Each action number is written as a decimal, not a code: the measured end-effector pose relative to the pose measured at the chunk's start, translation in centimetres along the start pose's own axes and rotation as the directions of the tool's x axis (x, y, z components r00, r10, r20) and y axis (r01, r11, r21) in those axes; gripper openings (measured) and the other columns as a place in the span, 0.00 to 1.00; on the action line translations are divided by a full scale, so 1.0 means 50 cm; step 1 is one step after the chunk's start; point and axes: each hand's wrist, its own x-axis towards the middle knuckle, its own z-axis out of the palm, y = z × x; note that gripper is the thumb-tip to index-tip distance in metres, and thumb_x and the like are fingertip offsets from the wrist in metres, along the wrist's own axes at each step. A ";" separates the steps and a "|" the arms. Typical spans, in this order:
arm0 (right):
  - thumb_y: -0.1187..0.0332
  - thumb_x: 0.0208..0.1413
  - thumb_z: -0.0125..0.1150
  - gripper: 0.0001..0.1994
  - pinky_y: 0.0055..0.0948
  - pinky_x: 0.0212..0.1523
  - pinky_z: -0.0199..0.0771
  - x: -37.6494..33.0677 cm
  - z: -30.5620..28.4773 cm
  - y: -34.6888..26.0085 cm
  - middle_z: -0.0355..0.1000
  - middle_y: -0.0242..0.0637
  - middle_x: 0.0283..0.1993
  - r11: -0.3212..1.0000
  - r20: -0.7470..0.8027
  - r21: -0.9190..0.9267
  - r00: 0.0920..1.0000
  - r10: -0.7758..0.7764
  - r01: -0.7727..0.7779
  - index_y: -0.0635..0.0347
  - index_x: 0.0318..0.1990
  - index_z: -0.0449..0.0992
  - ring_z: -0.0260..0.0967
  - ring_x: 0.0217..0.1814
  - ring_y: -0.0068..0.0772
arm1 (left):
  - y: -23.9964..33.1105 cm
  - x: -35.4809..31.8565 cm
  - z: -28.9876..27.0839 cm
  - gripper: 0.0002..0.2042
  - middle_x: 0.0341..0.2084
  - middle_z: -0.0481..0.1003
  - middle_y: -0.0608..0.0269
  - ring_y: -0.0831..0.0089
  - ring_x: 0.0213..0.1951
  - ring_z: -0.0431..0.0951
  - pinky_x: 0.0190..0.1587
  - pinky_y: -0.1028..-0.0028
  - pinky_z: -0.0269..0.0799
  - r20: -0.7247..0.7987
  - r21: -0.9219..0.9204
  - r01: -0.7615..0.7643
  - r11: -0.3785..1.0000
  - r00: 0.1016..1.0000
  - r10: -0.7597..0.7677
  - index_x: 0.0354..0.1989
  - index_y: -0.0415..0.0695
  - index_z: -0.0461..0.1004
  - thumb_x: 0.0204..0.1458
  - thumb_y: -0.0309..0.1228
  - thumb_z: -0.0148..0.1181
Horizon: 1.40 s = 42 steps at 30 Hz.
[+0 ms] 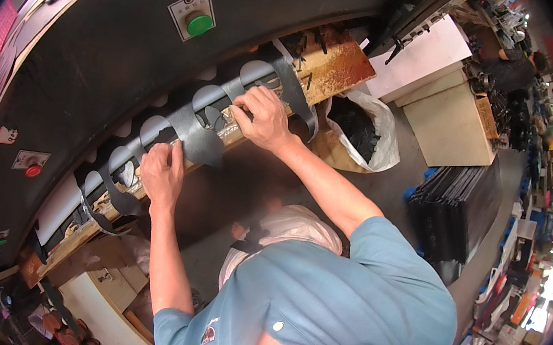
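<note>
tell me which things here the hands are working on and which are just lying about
In hand:
left hand and right hand on the black cut-out strip
wooden board under it

Lying about:
white bag of black scraps
stack of black sheets
cardboard boxes
green button
</note>
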 end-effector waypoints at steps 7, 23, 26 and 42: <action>0.72 0.56 0.72 0.05 0.42 0.44 0.76 0.009 0.000 0.001 0.75 0.37 0.38 0.999 -0.023 0.044 1.000 -0.007 0.008 0.57 0.38 0.81 0.72 0.43 0.47 | 0.001 -0.004 -0.002 0.14 0.26 0.77 0.53 0.50 0.32 0.78 0.38 0.56 0.68 0.038 0.051 0.032 0.998 0.999 -0.034 0.28 0.41 0.74 0.65 0.35 0.66; 0.70 0.57 0.69 0.06 0.42 0.50 0.77 0.017 -0.045 0.017 0.78 0.39 0.41 0.978 0.265 0.133 0.957 0.121 -0.161 0.59 0.40 0.83 0.75 0.48 0.47 | 0.012 -0.019 0.013 0.13 0.25 0.71 0.56 0.52 0.32 0.74 0.37 0.56 0.64 0.009 0.014 0.003 1.000 1.000 -0.003 0.27 0.42 0.72 0.59 0.30 0.70; 0.69 0.56 0.72 0.09 0.42 0.50 0.79 0.089 -0.060 0.062 0.79 0.41 0.42 0.962 0.125 0.209 0.980 0.153 -0.176 0.63 0.41 0.83 0.79 0.47 0.45 | 0.011 -0.009 0.005 0.13 0.25 0.71 0.58 0.54 0.32 0.73 0.36 0.57 0.62 0.045 -0.041 0.006 0.999 0.999 -0.004 0.27 0.43 0.71 0.57 0.30 0.71; 0.50 0.39 0.78 0.48 0.50 0.76 0.63 0.339 0.068 0.240 0.59 0.62 0.76 0.975 0.491 -0.187 0.848 0.199 -0.121 0.62 0.71 0.73 0.59 0.75 0.63 | -0.031 0.443 0.263 0.19 0.65 0.75 0.41 0.44 0.70 0.70 0.74 0.53 0.64 0.160 -0.192 -0.140 0.971 0.972 0.172 0.62 0.31 0.76 0.66 0.28 0.58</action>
